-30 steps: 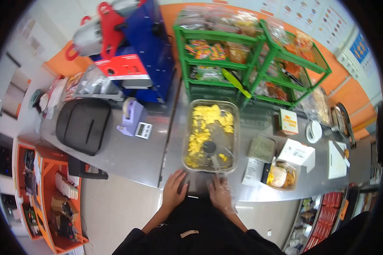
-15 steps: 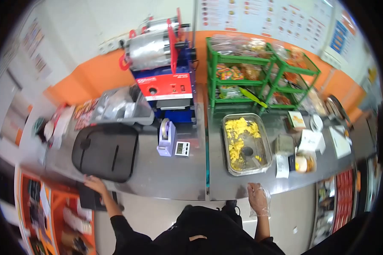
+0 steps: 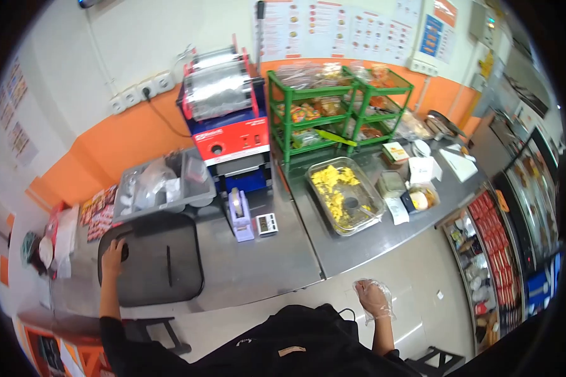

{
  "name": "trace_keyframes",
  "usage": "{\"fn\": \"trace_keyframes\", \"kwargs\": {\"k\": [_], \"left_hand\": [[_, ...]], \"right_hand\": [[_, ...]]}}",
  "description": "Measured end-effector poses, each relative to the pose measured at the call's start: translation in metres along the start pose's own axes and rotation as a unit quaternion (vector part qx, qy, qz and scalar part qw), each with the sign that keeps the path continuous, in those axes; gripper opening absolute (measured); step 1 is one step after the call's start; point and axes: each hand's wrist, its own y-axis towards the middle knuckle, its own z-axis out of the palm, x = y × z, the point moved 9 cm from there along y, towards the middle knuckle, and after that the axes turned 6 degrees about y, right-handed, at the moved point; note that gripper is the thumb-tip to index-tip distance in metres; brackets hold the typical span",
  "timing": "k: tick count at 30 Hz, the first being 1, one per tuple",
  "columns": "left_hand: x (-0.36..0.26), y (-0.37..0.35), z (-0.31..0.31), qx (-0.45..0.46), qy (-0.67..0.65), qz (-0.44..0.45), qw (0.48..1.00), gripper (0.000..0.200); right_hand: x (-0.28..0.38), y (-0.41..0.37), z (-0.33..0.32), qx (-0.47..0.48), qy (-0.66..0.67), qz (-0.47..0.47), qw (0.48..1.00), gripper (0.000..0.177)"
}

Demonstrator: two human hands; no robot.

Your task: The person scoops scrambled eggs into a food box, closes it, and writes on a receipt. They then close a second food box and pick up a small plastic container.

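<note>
My left hand (image 3: 112, 259) is bare and reaches over the dark rectangular tray (image 3: 146, 276) on the left counter. Its fingers are apart, with the tips right beside a small dark round piece (image 3: 124, 252) near the tray's left side. A thin dark stick-like piece (image 3: 169, 265) lies on the same tray. In a clear plastic glove, my right hand (image 3: 373, 298) hangs in front of the counter edge with its fingers curled in. Beyond it, a clear container (image 3: 375, 217) holds yellow crumbly food (image 3: 331, 188) and a dark round piece.
A red and blue sealing machine (image 3: 231, 142) stands at the back, beside a grey bin (image 3: 198, 196) of plastic packaging. A purple tape dispenser (image 3: 240, 220) and a small timer (image 3: 266, 224) sit on the counter. Green racks (image 3: 309, 119) hold packets. Stocked shelves (image 3: 484, 251) stand at right.
My left hand has moved from the counter's front edge onto the tray, beside the round piece. The view has swung left. My gloved right hand stays low, now farther from the counter.
</note>
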Motion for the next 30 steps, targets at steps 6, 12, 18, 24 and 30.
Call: {"fn": "trace_keyframes", "kwargs": {"k": [6,12,18,24,30], "left_hand": [[0.038,0.009,0.034,-0.156,0.029,0.057,0.986,0.051],[0.055,0.022,0.022,-0.232,-0.031,-0.033,0.972,0.007],[0.088,-0.06,-0.039,-0.449,-0.192,-0.053,0.871,0.012],[0.083,-0.185,-0.163,-0.588,-0.223,-0.067,0.775,0.009],[-0.015,-0.193,-0.246,-0.494,-0.36,-0.015,0.791,0.013]], "right_hand": [[-0.021,-0.021,0.002,-0.021,-0.015,0.056,0.998,0.03],[-0.032,-0.019,0.021,0.027,-0.022,0.06,0.998,0.034],[-0.034,-0.022,-0.008,-0.006,-0.007,0.073,0.997,0.033],[-0.037,0.014,-0.039,-0.021,0.043,0.038,0.998,0.033],[-0.011,0.058,-0.066,-0.043,0.083,-0.053,0.994,0.029]]}}
